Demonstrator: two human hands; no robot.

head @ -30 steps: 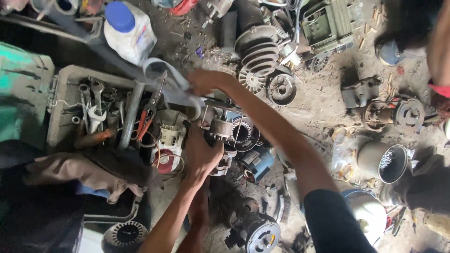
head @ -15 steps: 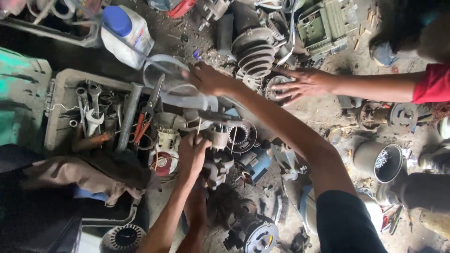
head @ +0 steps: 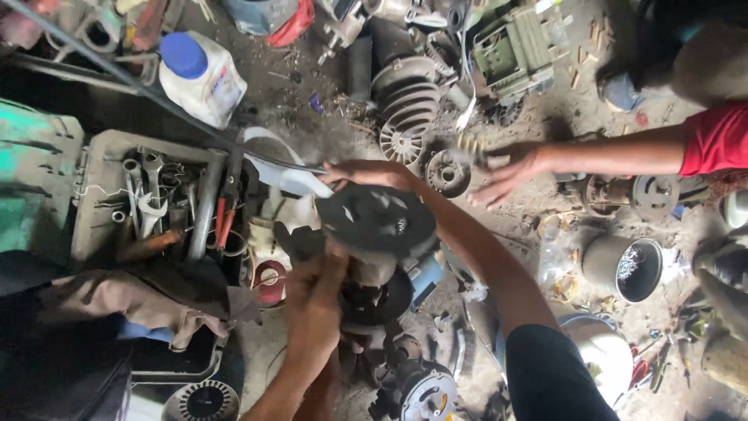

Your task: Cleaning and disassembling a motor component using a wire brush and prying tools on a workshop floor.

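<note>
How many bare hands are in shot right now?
3. The person's left hand grips the dark round motor cover from below; their right hand reaches past its top edge. A co-worker's hand stretches in from the right. Others may lie outside the frame.

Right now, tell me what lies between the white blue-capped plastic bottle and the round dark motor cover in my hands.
Head view: a pale curved strip and a thin dark cable.

A dark grey, seemingly dusty fan disc (head: 379,222), white blue-capped bottle (head: 201,76), red sleeve (head: 718,138).
</note>
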